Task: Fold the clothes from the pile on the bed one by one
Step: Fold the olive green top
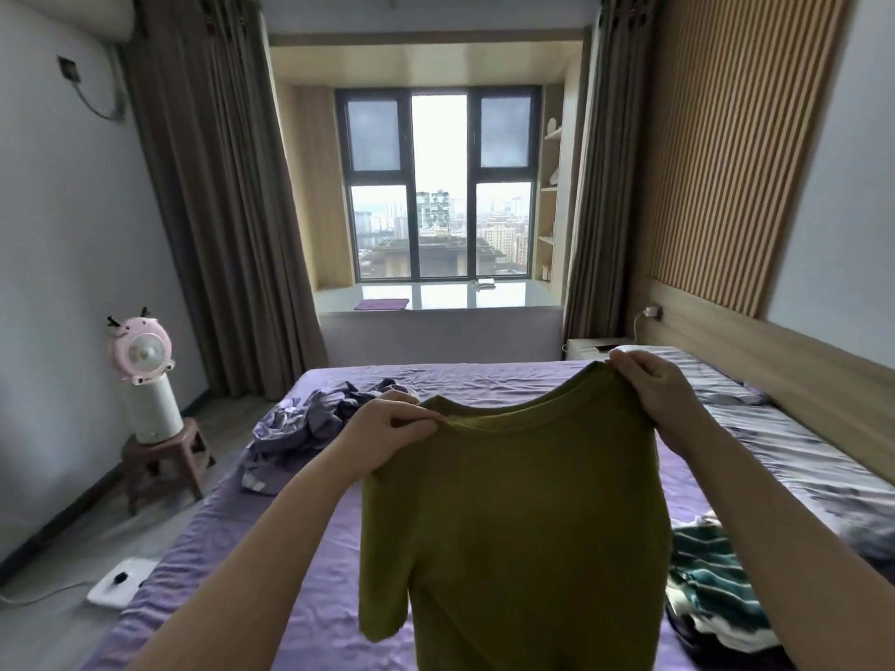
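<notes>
- your left hand (pixel 387 423) and right hand (pixel 663 394) each pinch a shoulder of the olive t-shirt (pixel 513 525).
- it hangs lengthwise, hem toward you, above the purple bed (pixel 290 573); right shoulder higher.

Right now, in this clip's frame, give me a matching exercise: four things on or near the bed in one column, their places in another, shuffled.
Things:
1. olive shirt
2. purple pile
3. striped clothes
4. pink fan

Places:
A. on a stool beside the bed
B. held up by both hands
C. bed's far left
D. bed's near right

Pairs: 1-B, 2-C, 3-D, 4-A
</notes>
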Tool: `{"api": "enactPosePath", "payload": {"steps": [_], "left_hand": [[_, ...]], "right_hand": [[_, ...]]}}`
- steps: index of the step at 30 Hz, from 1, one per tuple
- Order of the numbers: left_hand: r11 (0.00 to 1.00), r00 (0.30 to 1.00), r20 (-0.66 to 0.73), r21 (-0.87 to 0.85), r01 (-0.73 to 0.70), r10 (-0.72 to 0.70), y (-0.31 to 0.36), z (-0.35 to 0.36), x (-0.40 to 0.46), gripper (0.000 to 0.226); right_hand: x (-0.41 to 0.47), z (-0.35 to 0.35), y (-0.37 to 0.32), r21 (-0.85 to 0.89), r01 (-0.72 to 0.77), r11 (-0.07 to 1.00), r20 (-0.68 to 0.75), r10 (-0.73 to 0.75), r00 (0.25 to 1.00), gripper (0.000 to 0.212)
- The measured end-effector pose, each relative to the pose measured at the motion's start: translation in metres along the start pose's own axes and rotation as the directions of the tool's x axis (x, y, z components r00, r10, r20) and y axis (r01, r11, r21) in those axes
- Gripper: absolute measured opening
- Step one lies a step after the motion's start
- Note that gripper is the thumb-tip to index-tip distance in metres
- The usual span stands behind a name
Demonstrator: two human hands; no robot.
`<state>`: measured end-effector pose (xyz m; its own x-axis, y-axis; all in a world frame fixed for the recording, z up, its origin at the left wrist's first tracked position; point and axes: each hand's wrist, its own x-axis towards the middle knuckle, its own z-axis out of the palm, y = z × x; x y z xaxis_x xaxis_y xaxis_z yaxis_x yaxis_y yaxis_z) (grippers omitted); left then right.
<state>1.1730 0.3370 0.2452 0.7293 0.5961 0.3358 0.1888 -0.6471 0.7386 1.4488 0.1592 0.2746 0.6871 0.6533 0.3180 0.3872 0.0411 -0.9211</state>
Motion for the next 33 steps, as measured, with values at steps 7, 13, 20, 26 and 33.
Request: {"api": "enactPosePath", "payload": {"steps": [7, 13, 20, 26, 33], "left_hand": [[0.990, 0.913, -0.396, 0.057, 0.127, -0.095, 0.002, -0.007, 0.017, 0.014], [0.730, 0.916, -0.125, -0.649, 0.215, -0.381, 0.058, 0.034, 0.024, 0.015], [0.604, 0.837, -0.141, -0.756, 0.254, -0.528, 0.071, 0.071, 0.041, 0.011], [0.420, 0.816, 0.049, -0.839, 0.347, -0.575, 0.067, 0.052, 0.041, 0.019], [0.526, 0.872, 0.149, -0.746, 0.408, -0.465, 0.056, 0.023, 0.040, 0.020]], "right_hand": [[0.000, -0.004, 0.001, -0.042, -0.020, 0.999, 0.013, 0.021, 1.000, 0.026], [-0.014, 0.042, -0.040, 0.171, -0.033, 0.985, 0.284, -0.017, 0.959, 0.011], [-0.017, 0.085, -0.054, 0.038, 0.238, 0.970, 0.382, -0.234, 0.894, 0.010], [-0.012, 0.081, -0.031, 0.165, 0.106, 0.981, 0.542, -0.180, 0.821, 0.037], [-0.014, 0.092, -0.012, 0.250, -0.086, 0.965, 0.691, -0.115, 0.713, 0.034]]}}
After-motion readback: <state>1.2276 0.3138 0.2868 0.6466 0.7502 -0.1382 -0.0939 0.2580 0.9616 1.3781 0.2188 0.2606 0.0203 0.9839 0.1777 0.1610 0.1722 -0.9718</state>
